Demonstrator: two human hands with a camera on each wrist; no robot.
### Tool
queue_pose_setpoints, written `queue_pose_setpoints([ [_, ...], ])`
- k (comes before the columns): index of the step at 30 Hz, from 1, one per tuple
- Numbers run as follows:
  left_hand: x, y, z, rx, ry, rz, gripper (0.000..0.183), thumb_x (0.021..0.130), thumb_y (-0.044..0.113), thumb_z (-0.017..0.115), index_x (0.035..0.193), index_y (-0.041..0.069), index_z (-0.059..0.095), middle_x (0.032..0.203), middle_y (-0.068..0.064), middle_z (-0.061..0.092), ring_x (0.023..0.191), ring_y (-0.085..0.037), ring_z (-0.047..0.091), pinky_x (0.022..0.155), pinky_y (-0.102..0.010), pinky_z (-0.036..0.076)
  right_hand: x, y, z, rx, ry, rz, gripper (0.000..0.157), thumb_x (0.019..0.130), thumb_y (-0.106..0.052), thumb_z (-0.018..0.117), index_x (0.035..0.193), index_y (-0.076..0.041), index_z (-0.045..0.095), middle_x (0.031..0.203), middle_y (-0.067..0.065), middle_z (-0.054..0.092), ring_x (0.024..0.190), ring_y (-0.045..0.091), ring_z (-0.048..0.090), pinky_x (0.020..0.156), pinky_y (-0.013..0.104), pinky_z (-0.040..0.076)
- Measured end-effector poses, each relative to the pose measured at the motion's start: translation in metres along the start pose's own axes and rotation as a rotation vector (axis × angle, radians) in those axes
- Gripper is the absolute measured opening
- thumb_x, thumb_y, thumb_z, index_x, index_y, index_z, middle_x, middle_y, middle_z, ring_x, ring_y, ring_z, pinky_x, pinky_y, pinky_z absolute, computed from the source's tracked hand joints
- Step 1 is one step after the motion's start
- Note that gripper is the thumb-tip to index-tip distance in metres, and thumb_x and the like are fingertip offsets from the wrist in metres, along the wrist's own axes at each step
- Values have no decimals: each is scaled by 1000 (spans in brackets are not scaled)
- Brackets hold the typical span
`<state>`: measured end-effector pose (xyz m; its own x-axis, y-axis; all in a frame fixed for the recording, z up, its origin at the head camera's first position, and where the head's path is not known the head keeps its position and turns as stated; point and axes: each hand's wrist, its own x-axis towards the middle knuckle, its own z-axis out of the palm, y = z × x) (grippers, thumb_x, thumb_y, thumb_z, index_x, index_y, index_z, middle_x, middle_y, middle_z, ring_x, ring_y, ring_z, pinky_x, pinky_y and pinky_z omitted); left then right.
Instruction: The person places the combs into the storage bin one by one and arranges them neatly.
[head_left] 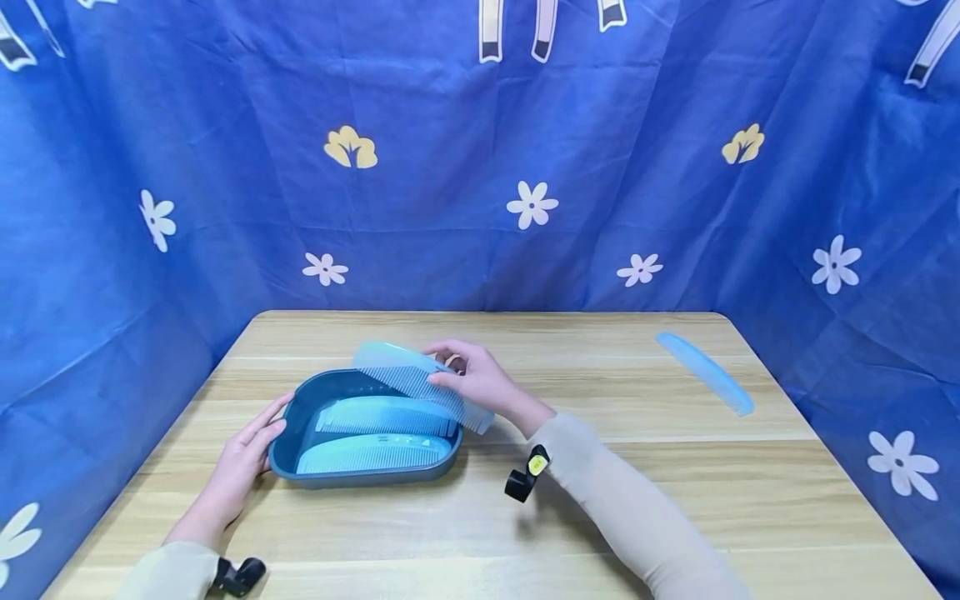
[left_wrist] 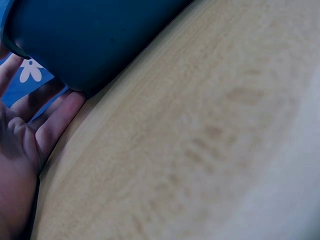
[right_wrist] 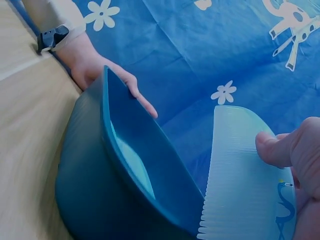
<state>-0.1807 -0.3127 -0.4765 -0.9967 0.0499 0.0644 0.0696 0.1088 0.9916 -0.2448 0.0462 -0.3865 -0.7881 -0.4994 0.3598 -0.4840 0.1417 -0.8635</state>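
My right hand (head_left: 480,379) pinches a translucent light-blue comb (right_wrist: 240,165) by its back edge, tilted over the right end of a dark blue plastic basin (head_left: 367,479). A blue bird-like print shows on this comb in the right wrist view. Inside the basin lie two more combs, a rear comb (head_left: 382,414) and a front comb (head_left: 367,454), side by side with teeth toward me. At the basin's left end my left hand (head_left: 243,454) holds the wall, thumb over the rim and fingers along the outside. In the left wrist view, fingers (left_wrist: 60,115) touch the lower wall.
Another blue comb (head_left: 707,373) lies slantwise at the right rear of the wooden table (head_left: 600,358). Behind and at both sides hangs a blue cloth (head_left: 442,225) with white and yellow prints. Each wrist wears a small black camera mount (head_left: 528,473).
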Motion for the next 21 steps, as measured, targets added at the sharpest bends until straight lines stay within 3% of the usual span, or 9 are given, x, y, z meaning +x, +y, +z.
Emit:
queue_pose_setpoints([
  [4,1,0,0,4,1,-8,49,98,29,47,145,23,35,115,24,52,91,-1,62,68,-21,52,7,-4,9,0,10,-2,36,85,-8,68,120,-7,60,94,8,57,63,13,50,57,21,42],
  [11,0,1,0,15,5,-20,48,98,29,47,145,26,35,117,24,50,92,0,61,69,-21,52,11,-26,25,-16,3,-37,34,85,0,65,118,1,59,95,13,55,65,14,48,57,21,41],
  [16,0,0,2,37,7,-26,52,98,32,47,146,21,32,118,24,49,93,1,60,69,-21,51,19,-4,36,-32,-7,-61,33,84,-3,67,116,-5,62,93,5,53,70,13,47,61,21,42],
  [21,0,1,2,52,13,-32,50,98,33,47,146,25,33,117,23,49,93,1,60,69,-20,51,24,8,42,-50,-18,-84,31,85,-6,67,116,-9,64,92,3,53,71,13,47,61,20,42],
])
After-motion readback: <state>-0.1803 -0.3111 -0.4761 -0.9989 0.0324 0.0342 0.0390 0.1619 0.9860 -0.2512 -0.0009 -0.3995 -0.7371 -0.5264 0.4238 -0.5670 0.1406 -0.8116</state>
